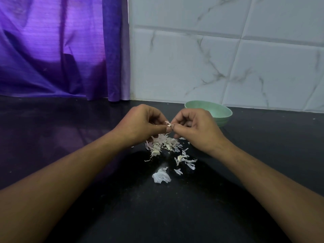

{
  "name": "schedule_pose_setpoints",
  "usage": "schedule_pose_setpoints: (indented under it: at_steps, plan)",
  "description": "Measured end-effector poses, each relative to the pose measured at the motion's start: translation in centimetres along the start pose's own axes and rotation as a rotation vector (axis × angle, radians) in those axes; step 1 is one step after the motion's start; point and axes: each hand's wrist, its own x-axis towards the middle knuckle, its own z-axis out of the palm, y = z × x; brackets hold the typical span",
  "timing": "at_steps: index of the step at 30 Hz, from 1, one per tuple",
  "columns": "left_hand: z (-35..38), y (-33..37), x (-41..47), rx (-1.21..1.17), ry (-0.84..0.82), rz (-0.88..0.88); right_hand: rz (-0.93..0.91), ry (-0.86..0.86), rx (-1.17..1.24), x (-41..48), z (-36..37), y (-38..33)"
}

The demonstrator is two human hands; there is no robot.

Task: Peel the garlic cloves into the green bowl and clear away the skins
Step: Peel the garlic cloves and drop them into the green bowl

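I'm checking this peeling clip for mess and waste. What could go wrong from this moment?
1. The left hand and right hand pinch the garlic clove directly above the pile of skins; if the grip slips, it may drop in and get lost among them.
2. The green bowl sits behind the right hand, so a careless reach might knock it.
3. The scattered skins on the counter could be missed in cleanup.

The left forearm (70, 171) and right forearm (259, 172) reach forward and converge. The left hand (140, 123) and right hand (196, 128) are curled, knuckles up, thumbs and fingertips meeting, together pinching a small garlic piece (168, 123)
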Motion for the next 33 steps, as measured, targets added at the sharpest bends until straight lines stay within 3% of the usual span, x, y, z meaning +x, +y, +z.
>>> schedule_pose_setpoints:
  at_steps: [8,14,26,33]
  plan:
    - [0.5,0.7,-0.1,-0.054,0.146,0.133,0.304,0.059,0.537,0.2,0.5,-1.1]
    - [0.9,1.8,-0.2,-0.275,0.095,0.194,0.492,-0.021,0.790,0.2,1.1,-1.0]
    - [0.1,0.4,0.3,-0.349,0.098,0.023,0.279,-0.024,0.300,0.1,-0.6,-0.2]
    - [0.5,0.1,0.2,-0.491,0.069,-0.103,0.140,0.021,0.357,0.2,0.0,-0.3]
